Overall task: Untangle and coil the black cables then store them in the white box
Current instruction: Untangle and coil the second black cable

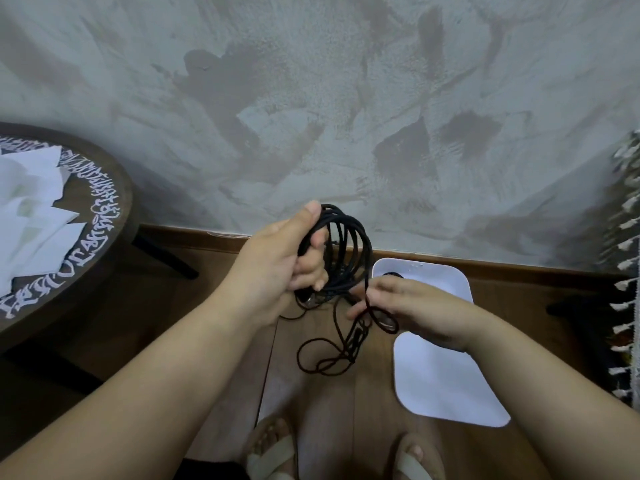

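left hand (pixel 277 268) is gripping the coiled part of the black cable (pixel 346 244), thumb pressing on top of the loops, fingers curling in through them, holding the coil upright in front of the wall (pixel 311 98). right hand (pixel 408 306) is reaching in just beside the coil's lower edge, fingers stretching out nearly straight, one strand crossing between them; cannot tell if it is pinching that strand. uncoiled tail (pixel 325 358) is hanging below both hands in loose loops over the wood floor (pixel 311 393). white box (pixel 436 275) is sitting open on the floor against the baseboard, behind the right hand, something black showing inside at its near-left corner. white lid (pixel 440 379) is lying flat just in front of the box, partly under the right forearm. round dark table (pixel 104 216) with white lettering is standing at left, white papers (pixel 31 209) lying on it. sandalled feet (pixel 273 452) are showing at bottom edge.
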A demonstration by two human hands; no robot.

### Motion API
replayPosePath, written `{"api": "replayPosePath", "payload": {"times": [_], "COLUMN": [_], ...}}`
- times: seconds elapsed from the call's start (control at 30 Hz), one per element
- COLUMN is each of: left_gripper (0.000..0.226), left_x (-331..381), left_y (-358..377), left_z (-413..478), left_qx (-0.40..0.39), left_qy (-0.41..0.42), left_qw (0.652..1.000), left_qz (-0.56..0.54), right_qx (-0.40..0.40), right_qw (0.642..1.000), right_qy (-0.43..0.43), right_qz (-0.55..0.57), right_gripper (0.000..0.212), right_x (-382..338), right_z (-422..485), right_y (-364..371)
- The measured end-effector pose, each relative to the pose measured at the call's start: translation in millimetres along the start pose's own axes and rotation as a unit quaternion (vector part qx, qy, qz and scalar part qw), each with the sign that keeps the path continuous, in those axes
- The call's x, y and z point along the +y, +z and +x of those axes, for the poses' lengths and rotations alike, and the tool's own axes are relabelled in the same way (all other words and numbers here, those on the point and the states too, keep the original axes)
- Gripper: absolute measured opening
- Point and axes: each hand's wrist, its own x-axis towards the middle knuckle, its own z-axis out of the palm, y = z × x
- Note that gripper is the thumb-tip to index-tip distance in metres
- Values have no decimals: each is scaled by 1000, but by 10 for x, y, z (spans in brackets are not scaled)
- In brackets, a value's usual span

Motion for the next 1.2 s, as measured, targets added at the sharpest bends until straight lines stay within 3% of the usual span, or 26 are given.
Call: {"api": "replayPosePath", "payload": {"times": [0.1, 0.23, 0.37, 0.5, 0.57, 0.67, 0.77, 0.93, 1.07, 1.2], "left_gripper": [42, 41, 40, 42, 43, 42, 39, 36, 40, 40], "left_x": [-9, -87, -147, -138, -145, -175, -233, -306, -382, -299], "left_y": [-96, -233, -240, -308, -336, -331, -307, -240, -168, -144], "left_z": [102, 187, 225, 254, 251, 252, 271, 264, 211, 154], "left_qx": [90, 206, 272, 296, 303, 305, 306, 228, 131, 101], "left_qy": [9, -16, -44, -52, -63, -68, -51, -13, 16, 35], "left_qw": [993, 969, 946, 925, 918, 919, 935, 968, 936, 918], "left_qz": [-76, -132, -172, -233, -247, -240, -173, 108, 325, 381], "right_qx": [41, 91, 121, 114, 116, 128, 186, 180, 154, 227], "right_qw": [980, 941, 894, 901, 933, 970, 969, 950, 919, 870], "right_qy": [9, -25, -29, 20, 30, 38, 16, -44, -91, -102], "right_qz": [194, 324, 430, 418, 340, 201, 163, 253, 352, 427], "right_gripper": [64, 44, 31, 24, 27, 15, 13, 10, 13, 19], "right_x": [46, 77, 126, 151, 158, 178, 175, -15, -164, -152], "right_z": [104, 177, 277, 281, 267, 252, 240, 180, 110, 93], "right_y": [-21, 114, 262, 269, 276, 321, 358, 366, 274, -1]}}
